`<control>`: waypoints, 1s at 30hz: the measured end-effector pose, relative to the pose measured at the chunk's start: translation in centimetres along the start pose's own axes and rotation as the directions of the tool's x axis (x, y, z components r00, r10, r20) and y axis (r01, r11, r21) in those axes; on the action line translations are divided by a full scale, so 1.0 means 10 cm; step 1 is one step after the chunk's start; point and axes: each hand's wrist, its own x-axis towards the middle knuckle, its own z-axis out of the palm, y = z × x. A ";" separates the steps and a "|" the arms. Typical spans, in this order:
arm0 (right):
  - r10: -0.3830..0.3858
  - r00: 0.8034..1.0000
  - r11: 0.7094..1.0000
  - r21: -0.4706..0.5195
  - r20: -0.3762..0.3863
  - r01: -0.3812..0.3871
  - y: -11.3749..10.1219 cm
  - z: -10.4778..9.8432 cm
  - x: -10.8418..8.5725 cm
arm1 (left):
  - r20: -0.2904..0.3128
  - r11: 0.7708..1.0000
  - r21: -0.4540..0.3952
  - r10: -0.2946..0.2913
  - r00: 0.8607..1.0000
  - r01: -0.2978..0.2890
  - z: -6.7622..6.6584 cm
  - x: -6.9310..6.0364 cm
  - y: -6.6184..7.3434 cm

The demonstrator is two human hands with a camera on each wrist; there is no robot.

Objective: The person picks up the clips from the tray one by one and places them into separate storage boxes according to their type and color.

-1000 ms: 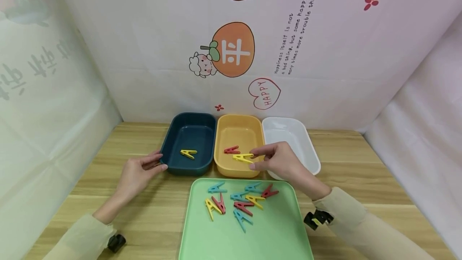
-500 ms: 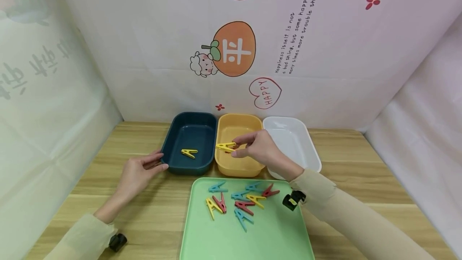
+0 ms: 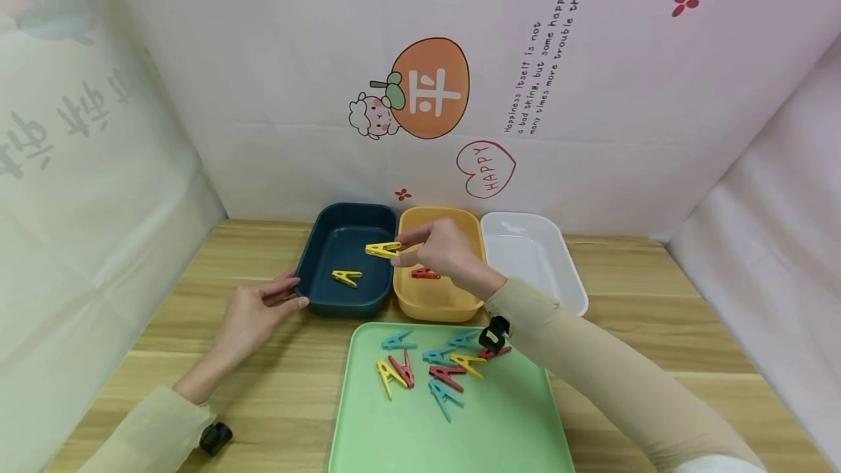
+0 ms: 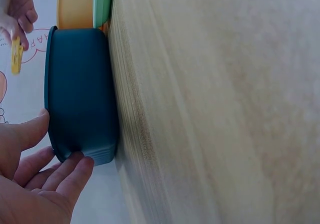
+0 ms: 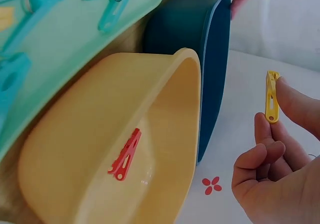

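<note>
My right hand (image 3: 442,247) pinches a yellow clothespin (image 3: 379,250) between thumb and fingers, above the right side of the dark blue bin (image 3: 348,308). In the right wrist view, that clothespin (image 5: 271,97) points away from the fingertips. Another yellow clothespin (image 3: 346,278) lies inside the blue bin. With fairly straight fingers, my left hand (image 3: 250,316) touches the blue bin's left front corner; the left wrist view has its thumb at the rim and fingertips against the outer wall. A red clothespin (image 3: 425,273) lies in the yellow bin (image 3: 439,308), partly under my right hand.
A green tray (image 3: 486,429) in front of the bins bears several blue, red and yellow clothespins. The white bin (image 3: 525,247) stands right of the yellow one. A printed cloth (image 3: 296,79) hangs behind on the wooden table (image 3: 276,378).
My right hand has moved left with the yellow clothespin, from over the yellow bin to over the blue bin. The red clothespin shows again beneath it. My left hand has stayed in place.
</note>
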 end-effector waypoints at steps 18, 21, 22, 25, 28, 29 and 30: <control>-0.060 0.998 0.995 -0.077 0.022 0.061 -0.14 0.40 0.41 | 0.011 1.000 -0.012 -0.008 1.000 0.008 -0.01 0.01 0.01; -0.075 0.997 0.993 -0.087 0.024 0.077 -0.14 0.44 0.44 | 0.010 1.000 -0.017 -0.007 1.000 0.007 -0.01 0.01 0.01; -0.074 0.997 0.993 -0.091 0.024 0.076 -0.14 0.45 0.46 | 0.010 1.000 -0.016 -0.005 1.000 0.006 -0.01 0.01 0.01; -0.071 0.997 0.992 -0.105 0.019 0.073 -0.11 0.48 0.49 | 0.008 1.000 -0.016 -0.002 1.000 0.002 0.00 0.01 0.00; -0.065 0.998 0.990 -0.123 0.012 0.066 -0.08 0.51 0.52 | 0.006 1.000 -0.018 0.001 1.000 -0.001 0.00 0.01 0.00; -0.066 0.998 0.990 -0.127 0.010 0.067 -0.07 0.51 0.53 | 0.006 1.000 -0.020 0.001 1.000 -0.001 0.00 0.01 0.00; -0.066 0.998 0.989 -0.129 0.011 0.067 -0.07 0.52 0.54 | 0.006 1.000 -0.020 0.004 1.000 -0.004 0.00 0.01 0.00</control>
